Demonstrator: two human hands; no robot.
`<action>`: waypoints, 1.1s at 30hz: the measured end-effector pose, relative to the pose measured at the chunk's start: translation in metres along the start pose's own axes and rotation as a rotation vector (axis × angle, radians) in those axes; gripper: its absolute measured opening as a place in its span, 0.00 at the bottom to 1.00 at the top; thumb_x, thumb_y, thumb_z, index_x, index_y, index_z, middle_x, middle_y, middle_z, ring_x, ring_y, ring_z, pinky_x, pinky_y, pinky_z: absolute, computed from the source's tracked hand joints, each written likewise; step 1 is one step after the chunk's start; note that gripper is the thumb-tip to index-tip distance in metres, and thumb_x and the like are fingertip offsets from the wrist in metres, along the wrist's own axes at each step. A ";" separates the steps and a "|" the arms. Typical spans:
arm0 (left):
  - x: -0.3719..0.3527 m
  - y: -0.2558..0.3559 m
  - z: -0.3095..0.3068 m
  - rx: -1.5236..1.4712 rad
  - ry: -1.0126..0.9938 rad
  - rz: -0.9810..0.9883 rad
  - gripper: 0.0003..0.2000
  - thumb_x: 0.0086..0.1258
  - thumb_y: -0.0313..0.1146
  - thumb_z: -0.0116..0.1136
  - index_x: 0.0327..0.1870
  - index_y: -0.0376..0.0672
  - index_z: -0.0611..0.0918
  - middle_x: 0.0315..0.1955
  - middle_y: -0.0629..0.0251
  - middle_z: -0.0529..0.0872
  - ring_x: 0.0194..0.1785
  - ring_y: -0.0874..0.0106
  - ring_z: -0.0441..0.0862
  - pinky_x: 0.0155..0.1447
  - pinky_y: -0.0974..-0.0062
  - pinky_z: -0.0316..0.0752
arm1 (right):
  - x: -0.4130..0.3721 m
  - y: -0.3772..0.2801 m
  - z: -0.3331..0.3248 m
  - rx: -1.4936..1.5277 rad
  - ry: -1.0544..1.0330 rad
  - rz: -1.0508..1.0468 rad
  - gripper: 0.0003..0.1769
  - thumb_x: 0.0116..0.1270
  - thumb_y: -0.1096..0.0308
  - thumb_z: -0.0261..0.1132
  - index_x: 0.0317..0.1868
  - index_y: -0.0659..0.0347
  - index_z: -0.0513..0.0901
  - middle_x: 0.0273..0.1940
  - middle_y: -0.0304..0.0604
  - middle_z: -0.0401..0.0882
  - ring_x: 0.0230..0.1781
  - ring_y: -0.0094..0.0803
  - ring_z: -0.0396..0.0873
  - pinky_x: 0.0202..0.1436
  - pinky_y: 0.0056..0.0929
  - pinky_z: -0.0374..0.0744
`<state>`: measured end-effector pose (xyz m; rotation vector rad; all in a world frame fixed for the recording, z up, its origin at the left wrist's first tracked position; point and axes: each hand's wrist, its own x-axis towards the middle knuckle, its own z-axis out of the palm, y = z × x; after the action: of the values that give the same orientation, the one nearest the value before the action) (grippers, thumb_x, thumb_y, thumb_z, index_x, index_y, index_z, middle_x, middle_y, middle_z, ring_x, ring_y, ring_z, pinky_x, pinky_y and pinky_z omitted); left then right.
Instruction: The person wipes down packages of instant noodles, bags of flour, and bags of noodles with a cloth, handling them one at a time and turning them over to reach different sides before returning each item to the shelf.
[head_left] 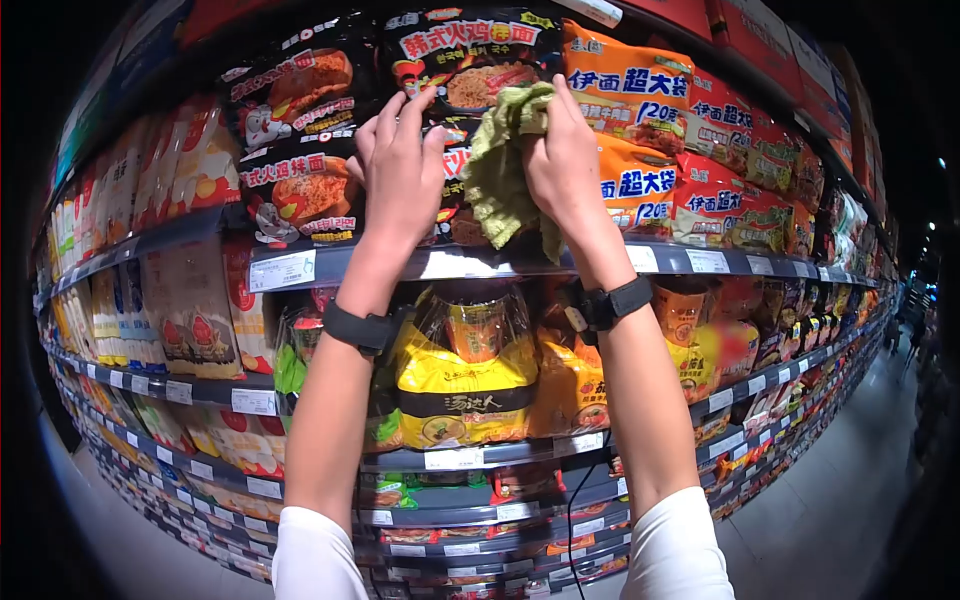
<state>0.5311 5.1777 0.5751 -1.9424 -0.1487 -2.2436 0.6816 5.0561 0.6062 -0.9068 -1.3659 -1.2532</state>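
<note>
In the head view, my right hand [566, 168] grips a crumpled green cloth [490, 175], which hangs down over the front of a black noodle packet [478, 60]. Part of the cloth is hidden behind the fingers. My left hand [402, 170] has its fingers spread and reaches up against the lower left of the same packet; nothing shows in it. Another black noodle packet [300, 195] stands left of this hand. Just right of my right hand are orange noodle packets [645, 85], stacked one above another.
A shelf edge with price labels [285, 271] runs below both hands. On the shelf beneath stands a yellow noodle multipack [465, 390] between my forearms. Bags of white noodles [185, 300] fill the left side. A thin black cable [572, 520] hangs low in front.
</note>
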 end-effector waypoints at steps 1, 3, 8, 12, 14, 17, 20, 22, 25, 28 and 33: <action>-0.003 -0.002 -0.001 0.013 -0.014 0.005 0.23 0.80 0.37 0.57 0.74 0.51 0.77 0.74 0.51 0.74 0.75 0.50 0.67 0.77 0.43 0.58 | -0.003 -0.003 -0.002 -0.002 0.019 -0.017 0.21 0.63 0.82 0.54 0.58 0.76 0.77 0.72 0.82 0.66 0.74 0.74 0.65 0.78 0.53 0.69; -0.005 -0.004 -0.009 0.004 -0.027 0.043 0.22 0.82 0.39 0.56 0.75 0.51 0.77 0.76 0.50 0.71 0.77 0.48 0.66 0.79 0.47 0.59 | -0.009 -0.009 0.000 -0.027 0.050 -0.019 0.17 0.62 0.84 0.56 0.53 0.75 0.77 0.71 0.81 0.68 0.72 0.73 0.69 0.76 0.55 0.71; -0.013 -0.004 -0.041 0.017 -0.117 0.086 0.20 0.80 0.34 0.56 0.70 0.44 0.80 0.73 0.47 0.74 0.76 0.51 0.70 0.80 0.55 0.61 | -0.044 -0.037 -0.005 -0.062 0.171 -0.061 0.14 0.58 0.80 0.65 0.46 0.64 0.87 0.64 0.59 0.79 0.69 0.57 0.74 0.72 0.51 0.73; -0.022 -0.011 -0.070 0.060 -0.111 0.070 0.17 0.79 0.34 0.58 0.65 0.42 0.83 0.69 0.50 0.77 0.74 0.54 0.73 0.77 0.57 0.66 | -0.067 -0.034 0.003 -0.068 0.154 -0.104 0.15 0.56 0.78 0.66 0.46 0.61 0.89 0.59 0.52 0.81 0.64 0.52 0.77 0.68 0.48 0.73; -0.025 -0.019 -0.084 -0.014 -0.104 -0.052 0.17 0.78 0.33 0.59 0.64 0.40 0.82 0.67 0.50 0.78 0.73 0.54 0.74 0.77 0.59 0.66 | -0.067 -0.038 0.000 -0.063 0.147 -0.091 0.16 0.57 0.79 0.66 0.46 0.60 0.89 0.56 0.49 0.83 0.61 0.50 0.79 0.66 0.48 0.74; -0.017 -0.058 -0.106 0.102 0.030 0.005 0.20 0.79 0.34 0.59 0.67 0.37 0.78 0.67 0.49 0.77 0.71 0.53 0.73 0.78 0.58 0.64 | -0.059 -0.051 0.007 -0.001 0.129 -0.070 0.16 0.58 0.78 0.67 0.48 0.60 0.87 0.50 0.47 0.84 0.56 0.49 0.79 0.61 0.46 0.75; -0.006 -0.094 -0.127 0.107 0.108 -0.131 0.24 0.79 0.37 0.60 0.71 0.34 0.75 0.69 0.46 0.76 0.73 0.50 0.71 0.79 0.56 0.63 | -0.045 -0.076 0.022 0.079 0.101 -0.079 0.17 0.59 0.79 0.66 0.51 0.63 0.84 0.50 0.50 0.82 0.55 0.53 0.79 0.60 0.47 0.77; 0.001 -0.111 -0.138 0.118 0.108 -0.158 0.30 0.79 0.40 0.61 0.76 0.33 0.70 0.70 0.42 0.73 0.75 0.47 0.70 0.79 0.55 0.63 | -0.032 -0.089 0.039 0.059 0.076 -0.159 0.19 0.59 0.81 0.65 0.52 0.64 0.84 0.54 0.53 0.82 0.57 0.55 0.78 0.62 0.49 0.77; 0.021 -0.128 -0.143 0.006 0.038 -0.213 0.37 0.78 0.45 0.61 0.80 0.30 0.62 0.75 0.36 0.68 0.78 0.43 0.67 0.80 0.55 0.63 | -0.007 -0.114 0.072 0.054 0.003 -0.186 0.21 0.57 0.85 0.63 0.53 0.65 0.82 0.65 0.60 0.77 0.67 0.60 0.75 0.71 0.50 0.75; 0.053 -0.146 -0.141 0.158 0.001 -0.195 0.43 0.76 0.49 0.60 0.81 0.27 0.57 0.78 0.30 0.62 0.81 0.39 0.62 0.82 0.52 0.61 | 0.019 -0.137 0.108 0.029 -0.043 -0.251 0.23 0.56 0.88 0.61 0.53 0.65 0.80 0.76 0.70 0.67 0.78 0.66 0.65 0.80 0.52 0.70; 0.083 -0.174 -0.141 0.067 -0.082 -0.224 0.43 0.75 0.53 0.58 0.83 0.34 0.59 0.72 0.30 0.71 0.74 0.38 0.71 0.76 0.49 0.69 | 0.046 -0.146 0.149 -0.199 -0.051 -0.350 0.19 0.62 0.82 0.60 0.54 0.63 0.80 0.79 0.69 0.63 0.80 0.69 0.60 0.82 0.60 0.64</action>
<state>0.3495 5.3172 0.6428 -2.0750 -0.4678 -2.2572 0.5035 5.1717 0.6319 -0.8618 -1.5040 -1.6654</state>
